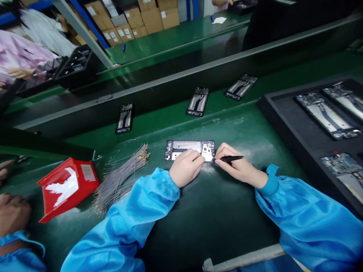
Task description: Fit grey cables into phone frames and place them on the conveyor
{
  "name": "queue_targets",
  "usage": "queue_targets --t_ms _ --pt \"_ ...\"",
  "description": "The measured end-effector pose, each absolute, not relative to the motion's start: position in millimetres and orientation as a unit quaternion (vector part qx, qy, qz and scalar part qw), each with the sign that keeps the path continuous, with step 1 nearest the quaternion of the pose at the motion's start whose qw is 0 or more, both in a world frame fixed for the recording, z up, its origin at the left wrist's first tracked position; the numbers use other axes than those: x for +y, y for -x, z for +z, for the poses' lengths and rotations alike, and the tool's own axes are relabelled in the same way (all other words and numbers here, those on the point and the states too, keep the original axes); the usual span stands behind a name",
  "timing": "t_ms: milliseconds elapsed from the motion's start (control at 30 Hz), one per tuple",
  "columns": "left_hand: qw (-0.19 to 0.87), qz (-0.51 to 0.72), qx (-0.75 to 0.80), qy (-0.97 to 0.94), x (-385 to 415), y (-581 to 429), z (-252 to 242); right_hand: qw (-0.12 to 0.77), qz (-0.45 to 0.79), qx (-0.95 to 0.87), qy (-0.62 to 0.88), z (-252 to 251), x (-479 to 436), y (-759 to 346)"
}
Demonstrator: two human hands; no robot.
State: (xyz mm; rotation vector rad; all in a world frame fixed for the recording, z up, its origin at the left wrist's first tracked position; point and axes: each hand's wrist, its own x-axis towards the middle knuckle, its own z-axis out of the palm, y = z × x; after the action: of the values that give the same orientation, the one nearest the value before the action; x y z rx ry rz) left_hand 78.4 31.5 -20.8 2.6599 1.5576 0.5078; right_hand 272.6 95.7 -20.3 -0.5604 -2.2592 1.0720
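Observation:
An opened phone frame (184, 146) lies flat on the green bench in front of me, its circuit board at the right end. My left hand (185, 167) rests on its near edge, fingers curled and pinched at something too small to name. My right hand (238, 166) is closed on black tweezers (231, 159), whose tip points at the frame's right end. Both arms wear blue sleeves.
A bundle of thin grey cables (120, 175) and a red bin (68, 187) lie to the left. Three more phone frames (197, 101) sit on the conveyor behind. A black tray (286, 113) with phone frames stands at the right. Another person's hands (11, 211) are at far left.

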Motion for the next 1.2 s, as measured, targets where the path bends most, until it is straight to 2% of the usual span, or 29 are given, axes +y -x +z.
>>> queue_targets --t_ms 367,733,1200 --pt "0.012 0.163 0.501 -0.85 31.8 -79.6 -20.2 0.258 0.347 -0.889 0.149 -16.6 92.7 -271.5" --pt "0.022 0.171 0.5 -0.849 31.6 -77.8 -21.5 0.311 0.47 -0.782 0.267 -25.1 101.8 -271.9" --pt "0.017 0.169 0.5 -0.849 31.2 -78.0 -21.5 0.303 0.467 -0.79 0.256 -26.4 100.3 -272.9"
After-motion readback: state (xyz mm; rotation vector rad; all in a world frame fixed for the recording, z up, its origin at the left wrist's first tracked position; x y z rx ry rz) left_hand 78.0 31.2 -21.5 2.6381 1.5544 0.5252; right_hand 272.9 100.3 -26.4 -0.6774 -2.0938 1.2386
